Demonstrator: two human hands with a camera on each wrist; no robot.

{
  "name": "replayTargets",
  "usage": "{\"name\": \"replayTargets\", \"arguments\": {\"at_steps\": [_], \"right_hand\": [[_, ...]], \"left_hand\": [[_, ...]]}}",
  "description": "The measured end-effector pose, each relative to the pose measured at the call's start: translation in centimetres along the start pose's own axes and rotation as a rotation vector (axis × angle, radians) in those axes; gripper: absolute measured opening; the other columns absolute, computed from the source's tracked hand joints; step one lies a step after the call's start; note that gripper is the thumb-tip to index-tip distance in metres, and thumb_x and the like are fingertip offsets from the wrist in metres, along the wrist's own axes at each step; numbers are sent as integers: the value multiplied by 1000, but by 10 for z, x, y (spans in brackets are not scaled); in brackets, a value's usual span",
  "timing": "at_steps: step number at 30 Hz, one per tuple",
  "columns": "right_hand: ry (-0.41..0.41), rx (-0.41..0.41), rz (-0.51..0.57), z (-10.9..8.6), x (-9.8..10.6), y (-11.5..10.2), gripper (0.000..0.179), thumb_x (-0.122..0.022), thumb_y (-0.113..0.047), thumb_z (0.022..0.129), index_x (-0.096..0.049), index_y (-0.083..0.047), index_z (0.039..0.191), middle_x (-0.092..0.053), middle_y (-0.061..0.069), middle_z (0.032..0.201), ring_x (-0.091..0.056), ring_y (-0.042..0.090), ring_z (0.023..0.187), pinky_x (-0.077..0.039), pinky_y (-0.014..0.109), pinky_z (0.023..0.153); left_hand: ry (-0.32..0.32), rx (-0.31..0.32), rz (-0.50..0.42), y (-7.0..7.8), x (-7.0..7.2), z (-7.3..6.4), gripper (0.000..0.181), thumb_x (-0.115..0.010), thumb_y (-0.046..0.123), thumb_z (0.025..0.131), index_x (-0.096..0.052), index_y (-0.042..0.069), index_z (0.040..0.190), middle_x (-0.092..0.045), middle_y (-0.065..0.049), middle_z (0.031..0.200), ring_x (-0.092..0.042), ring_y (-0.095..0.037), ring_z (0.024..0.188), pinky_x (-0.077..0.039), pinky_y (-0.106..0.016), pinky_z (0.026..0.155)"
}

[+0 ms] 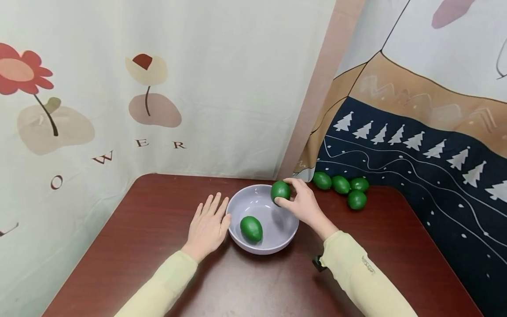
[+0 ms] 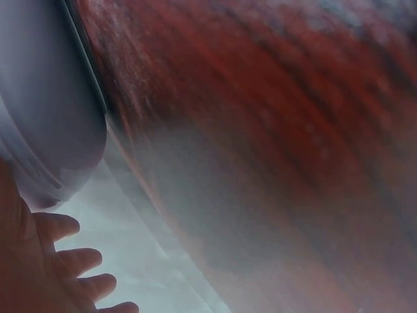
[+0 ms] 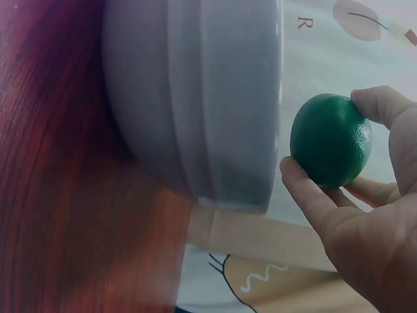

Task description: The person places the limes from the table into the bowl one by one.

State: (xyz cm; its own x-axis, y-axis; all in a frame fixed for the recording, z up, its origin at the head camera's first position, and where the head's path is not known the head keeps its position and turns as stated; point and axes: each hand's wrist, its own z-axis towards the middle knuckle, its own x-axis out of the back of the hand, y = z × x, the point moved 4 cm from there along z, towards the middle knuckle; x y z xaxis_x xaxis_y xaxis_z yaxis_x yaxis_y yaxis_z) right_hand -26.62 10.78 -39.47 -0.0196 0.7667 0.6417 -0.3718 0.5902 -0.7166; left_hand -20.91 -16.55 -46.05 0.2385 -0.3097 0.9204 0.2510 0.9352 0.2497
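Observation:
A pale lavender bowl [image 1: 273,246] stands on the dark red table, with one green lime-like fruit [image 1: 251,229] lying inside it. Over the bowl's right rim, my right hand [image 1: 303,202] pinches a second green fruit [image 1: 280,192] between thumb and fingers. The right wrist view shows this fruit [image 3: 330,140] held just above the rim of the bowl [image 3: 241,104]. My left hand [image 1: 207,226] lies flat with fingers spread at the bowl's left side, its thumb by the bowl's wall. In the left wrist view, its fingertips [image 2: 85,259] extend beside the bowl [image 2: 52,98].
Several more green fruits [image 1: 341,185] sit together at the table's back right. A curtain with flower prints [image 1: 237,88] hangs behind the table [image 1: 158,211], and a dark blue cloth with white trees [image 1: 396,154] is on the right.

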Motion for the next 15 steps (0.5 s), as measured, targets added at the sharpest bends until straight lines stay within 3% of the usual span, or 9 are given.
{"name": "replayTargets", "arguments": {"at_steps": [6, 15], "right_hand": [[-15, -3, 10, 3, -6, -5, 53, -82, -20, 86, -62, -1, 132, -62, 17, 118, -63, 29, 99, -55, 39, 86], [-36, -45, 16, 11, -11, -12, 52, -80, -26, 86, -63, -4, 131, -61, 15, 116, -63, 30, 104, -55, 43, 90]], "left_hand": [[0, -1, -2, -2, -4, 0, 56, -41, 37, 108, -47, 9, 156, -37, -17, 164, -28, -38, 154, -25, -59, 123], [0, -4, -2, -1, -3, 3, 56, -43, 37, 108, -47, 9, 156, -37, -17, 164, -28, -39, 154, -24, -60, 123]]}}
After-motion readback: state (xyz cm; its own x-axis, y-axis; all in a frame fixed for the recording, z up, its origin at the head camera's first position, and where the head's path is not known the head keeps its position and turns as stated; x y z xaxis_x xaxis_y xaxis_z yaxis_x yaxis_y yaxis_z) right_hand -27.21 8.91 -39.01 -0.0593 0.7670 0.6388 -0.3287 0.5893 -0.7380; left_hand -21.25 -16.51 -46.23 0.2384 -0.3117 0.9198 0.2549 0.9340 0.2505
